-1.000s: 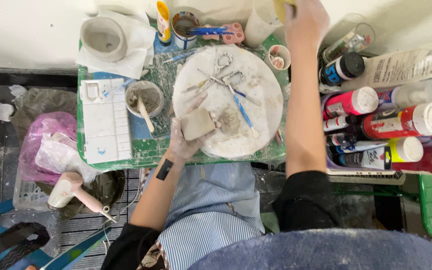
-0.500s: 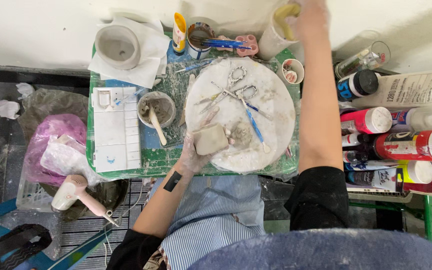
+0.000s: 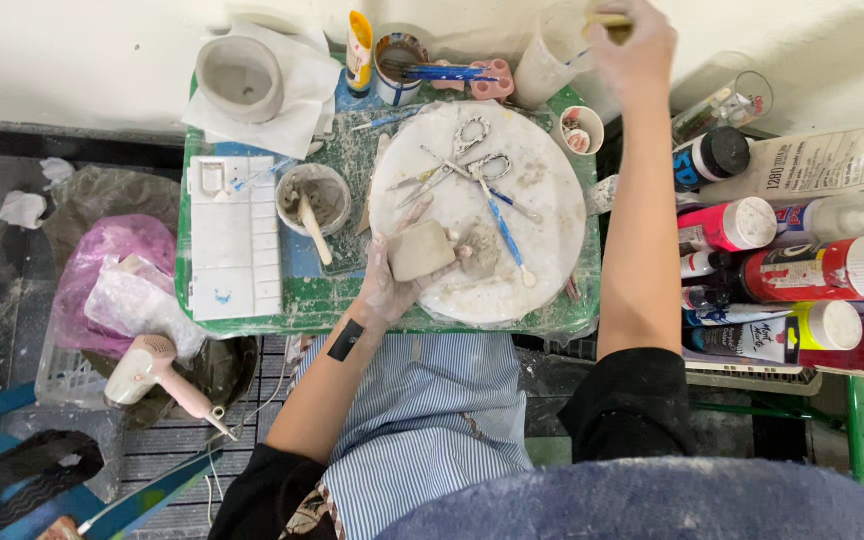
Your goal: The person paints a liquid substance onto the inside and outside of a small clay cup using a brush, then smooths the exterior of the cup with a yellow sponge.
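Observation:
My left hand point(image 3: 388, 278) holds a small grey clay piece point(image 3: 421, 250) over the near edge of a round white work board point(image 3: 542, 190). That board carries scissors point(image 3: 457, 155), a blue-handled tool point(image 3: 500, 225) and a lump of clay point(image 3: 479, 250). My right hand point(image 3: 632, 45) is stretched far out to the back of the table. Its fingers are closed on a yellowish tool handle point(image 3: 607, 20) above a clear plastic cup point(image 3: 550, 60).
A green tray table point(image 3: 252, 315) carries a white palette point(image 3: 232, 235), a bowl of slip with a stick point(image 3: 310, 200), a clay cup on paper point(image 3: 240, 78) and a jar of brushes point(image 3: 399, 60). Paint bottles point(image 3: 802, 270) crowd the right. A hair dryer point(image 3: 157, 375) lies lower left.
The view has shifted, so the table sits further right in frame. My right hand stays reached out at the back by the cup, and my left hand keeps the clay piece.

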